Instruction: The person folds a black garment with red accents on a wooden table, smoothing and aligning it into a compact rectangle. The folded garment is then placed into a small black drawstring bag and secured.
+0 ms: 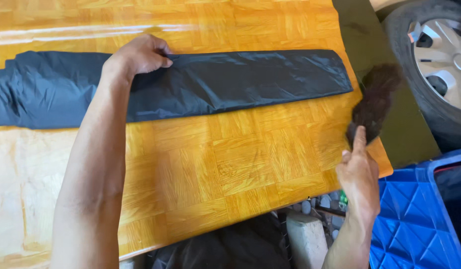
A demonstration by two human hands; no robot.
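A: From the head camera, what lies on the counter (200, 174)?

B: A long, dark folded sheet (230, 82) of thin, shiny material, flat on the orange wood-patterned top. Its long axis runs left to right across the picture, tilting up a little toward the right. The right end is a neat, narrow strip that stops short of the counter's right edge; the left end is wider, more crumpled, and reaches the frame's left side.

A: And the left hand (138, 55)?

B: It rests on the upper edge of the sheet, about a third of the way along from the left. The fingers are curled down and together, with the thumb against the material. It looks pinched on that edge, though the grip itself is partly hidden by the knuckles.

A: The right hand (359, 174)?

B: It is at the counter's right edge, well apart from the sheet. It is closed around the base of a dark bristly brush (375, 102), with the forefinger stretched up along it. The bristles point up and to the right, over the counter's corner and a dark green mat (404, 129).

A: What else is around?

B: A car wheel (439, 65) at top right, a blue plastic crate (414, 219) at bottom right, and a pale concrete block (305, 239) among pebbles beneath the counter's near edge.
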